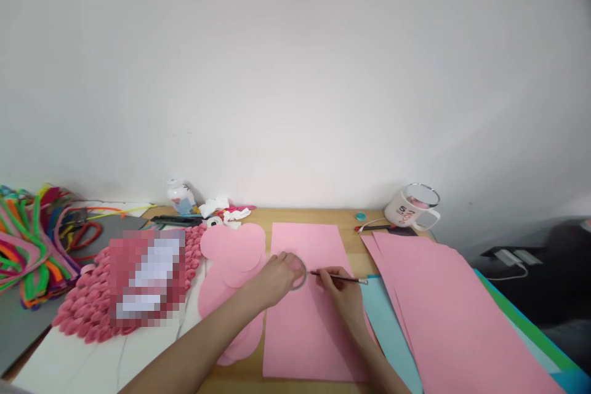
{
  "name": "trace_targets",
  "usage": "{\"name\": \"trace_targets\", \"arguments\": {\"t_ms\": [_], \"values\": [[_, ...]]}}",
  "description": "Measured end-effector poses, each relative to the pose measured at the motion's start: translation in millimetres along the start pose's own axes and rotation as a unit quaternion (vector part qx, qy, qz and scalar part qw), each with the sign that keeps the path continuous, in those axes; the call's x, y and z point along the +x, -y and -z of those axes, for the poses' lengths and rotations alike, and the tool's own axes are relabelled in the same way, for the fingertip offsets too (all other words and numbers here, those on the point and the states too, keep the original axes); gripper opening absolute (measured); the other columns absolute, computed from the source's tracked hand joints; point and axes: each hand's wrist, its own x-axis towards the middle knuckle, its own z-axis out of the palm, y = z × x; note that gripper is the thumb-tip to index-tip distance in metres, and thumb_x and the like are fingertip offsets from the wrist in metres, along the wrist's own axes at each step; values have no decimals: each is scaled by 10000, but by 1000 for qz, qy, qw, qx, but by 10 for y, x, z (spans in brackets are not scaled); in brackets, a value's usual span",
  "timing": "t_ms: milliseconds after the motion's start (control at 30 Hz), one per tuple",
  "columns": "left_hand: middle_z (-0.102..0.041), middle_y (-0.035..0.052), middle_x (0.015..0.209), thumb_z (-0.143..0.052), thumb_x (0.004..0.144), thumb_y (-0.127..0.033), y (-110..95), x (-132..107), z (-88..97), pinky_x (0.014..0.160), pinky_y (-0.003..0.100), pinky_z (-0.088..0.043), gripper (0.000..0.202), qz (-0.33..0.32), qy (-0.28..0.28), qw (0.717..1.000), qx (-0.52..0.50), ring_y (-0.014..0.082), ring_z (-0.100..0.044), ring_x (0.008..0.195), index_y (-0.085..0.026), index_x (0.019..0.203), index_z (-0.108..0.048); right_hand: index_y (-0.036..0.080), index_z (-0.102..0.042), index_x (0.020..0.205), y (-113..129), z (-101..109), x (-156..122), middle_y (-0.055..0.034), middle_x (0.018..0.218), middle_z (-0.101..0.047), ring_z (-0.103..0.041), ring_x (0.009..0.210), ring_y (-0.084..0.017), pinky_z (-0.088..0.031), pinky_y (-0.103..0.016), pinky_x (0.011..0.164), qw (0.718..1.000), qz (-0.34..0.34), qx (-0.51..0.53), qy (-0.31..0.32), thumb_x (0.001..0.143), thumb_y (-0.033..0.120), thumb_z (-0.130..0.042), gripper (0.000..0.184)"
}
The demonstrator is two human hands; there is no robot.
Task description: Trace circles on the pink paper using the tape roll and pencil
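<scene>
Right hand (342, 293) grips a slim dark pencil (347, 278), left hand (277, 277) a round grey ring (305, 277), on rectangular pink paper (302, 335); rounded pink cutouts (228, 251) left of it, wooden tabletop (305, 215) beneath, pale wall (286, 74) beyond.

Beneath the grip, the sheet (307, 332) looks like smooth, matt paper, the desk (314, 215) around it like wood. Beyond it to the right, the mug (399, 210) is edged in shiny metal; far left, pipe cleaners (28, 243) look fuzzy.

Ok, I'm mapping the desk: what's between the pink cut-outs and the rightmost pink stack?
Head view: a pink sheet, with left hand, round object, pencil and right hand over it; then blue paper.
</scene>
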Motion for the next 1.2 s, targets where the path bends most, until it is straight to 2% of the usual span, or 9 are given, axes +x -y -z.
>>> {"name": "trace_targets", "arguments": {"t_ms": [167, 267, 400, 600, 833, 967, 1100, 1200], "values": [[-555, 125, 1101, -456, 826, -95, -37, 8, 93, 806, 367, -425, 298, 13, 1, 1000, -10, 280, -500, 1013, -223, 1058, -591, 169, -678, 773, 45, -42, -265, -91, 768, -717, -679, 728, -222, -543, -297, 643, 997, 56, -49, -30, 787, 491, -591, 334], [-573, 111, 1030, -450, 837, -105, -59, 19, 157, 787, 357, -432, 286, 15, 11, 1000, -11, 274, -513, 991, -228, 1043, -605, 176, -700, 782, 48, -99, -422, -94, 813, -711, -679, 770, -217, -548, -296, 682, 993, 102, -58, -32, 817, 432, -571, 288], [-580, 110, 997, -450, 837, -107, -63, 46, 207, 709, 326, -443, 298, 11, 16, 1000, 0, 265, -522, 962, -226, 1058, -611, 178, -710, 781, 62, -188, -557, -91, 792, -697, -683, 732, -203, -557, -274, 631, 989, 139, -50, -17, 839, 392, -558, 268], [-573, 112, 982, -485, 838, -153, -35, 75, 224, 673, 321, -441, 248, 16, 11, 1000, 1, 261, -522, 922, -238, 1009, -642, 195, -705, 890, 121, -313, -631, -96, 858, -695, -689, 784, -203, -572, -286, 697, 978, 199, -33, 55, 879, 293, -528, 203], [-551, 112, 995, -547, 794, -178, -60, 93, 274, 656, 329, -443, 238, 33, 32, 999, 7, 267, -513, 900, -249, 997, -650, 206, -673, 1013, 54, -407, -614, -120, 993, -663, -664, 902, -189, -560, -287, 752, 940, 302, -69, 141, 909, 170, -439, 259], [-554, 115, 1001, -514, 812, -162, -65, 79, 273, 651, 329, -449, 268, 28, 32, 999, 12, 269, -515, 912, -248, 1031, -642, 213, -648, 1058, 3, -291, -616, -124, 1036, -651, -652, 946, -188, -554, -299, 798, 928, 321, -99, 160, 904, 141, -420, 285], [-547, 113, 985, -470, 835, -146, -40, 84, 244, 640, 329, -445, 279, 20, 19, 1000, 0, 267, -520, 899, -257, 1019, -648, 218, -640, 1071, -72, -7, -577, -126, 1071, -645, -649, 978, -198, -552, -300, 822, 926, 302, -140, 179, 899, 161, -439, 270], [-535, 105, 961, -490, 824, -154, -17, 109, 230, 634, 329, -440, 265, 23, 12, 1000, -5, 262, -521, 877, -271, 992, -658, 221, -648, 1065, -109, 149, -534, -130, 1091, -638, -647, 988, -212, -554, -309, 826, 927, 288, -171, 167, 906, 191, -442, 262]]}}
